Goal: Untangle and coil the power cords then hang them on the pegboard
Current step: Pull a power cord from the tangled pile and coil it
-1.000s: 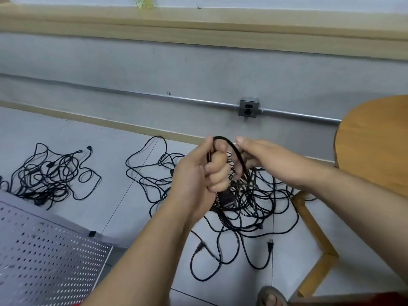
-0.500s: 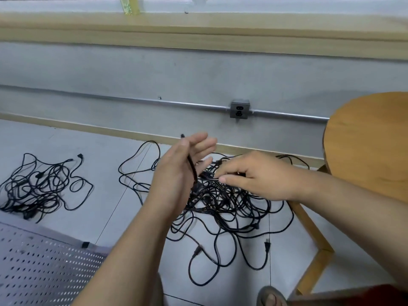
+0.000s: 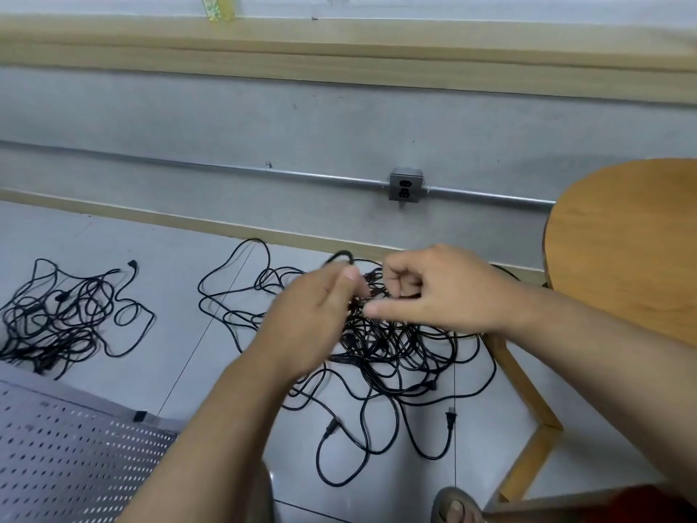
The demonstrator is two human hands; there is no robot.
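While tangled, two cord heaps [image 3: 396, 356] [image 3: 60, 318], two hands [image 3: 313, 315] [image 3: 445, 292], one pegboard [image 3: 75, 466].

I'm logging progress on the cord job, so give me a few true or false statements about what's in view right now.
Two separate tangles of black cord lie on the floor, a left pile and a central pile. True.
A cord is plugged into the wall outlet. False: both sockets are free.
The pegboard carries coiled cords. False: its visible part carries none.
The left hand holds a cord loop. True.
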